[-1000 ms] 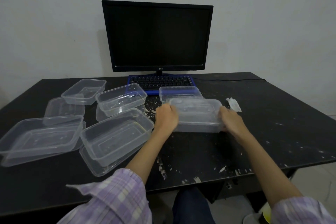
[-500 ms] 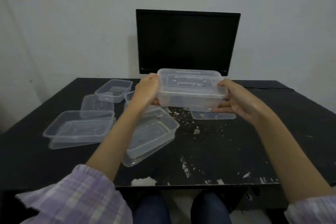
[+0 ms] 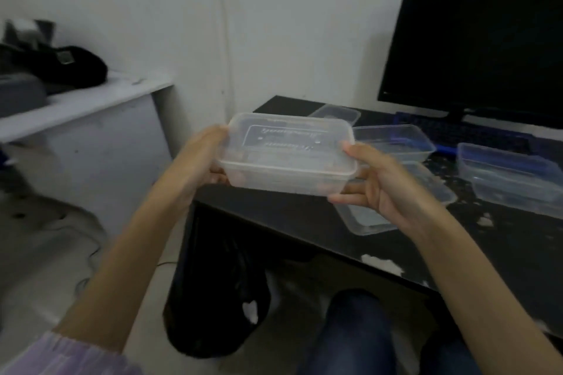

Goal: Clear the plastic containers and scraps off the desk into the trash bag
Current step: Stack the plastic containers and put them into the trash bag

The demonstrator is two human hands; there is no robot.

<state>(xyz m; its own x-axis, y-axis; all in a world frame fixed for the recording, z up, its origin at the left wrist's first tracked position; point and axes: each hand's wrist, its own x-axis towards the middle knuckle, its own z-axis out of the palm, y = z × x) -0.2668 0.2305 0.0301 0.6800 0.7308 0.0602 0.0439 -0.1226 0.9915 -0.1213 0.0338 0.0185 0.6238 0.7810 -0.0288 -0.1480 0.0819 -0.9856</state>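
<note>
Hands: left hand point(image 3: 201, 158) and right hand point(image 3: 384, 183) each grip one short end of the clear plastic box with its lid on point(image 3: 289, 155), fingers curled under it and thumbs up on the rim.
Box place: it is up in the air, past the near left corner of the black desk point(image 3: 304, 222), not touching anything.
How it feels: I think it is very light, thin and bendy, and a bit slippery. A hard squeeze could dent it or pop the lid, so holding both ends under the rim looks best.
Trash bag: black trash bag point(image 3: 213, 307) sits on the floor, low and near, beside the desk leg. The box is above it, a little to the right.
Still on the desk: more clear plastic boxes point(image 3: 396, 143) lie to the right, with small white scraps point(image 3: 380, 263) near the front edge.
Behind: black computer screen point(image 3: 475, 52) and blue keyboard point(image 3: 451, 131) sit at the far side.
Far left: white shelf point(image 3: 76, 100).
</note>
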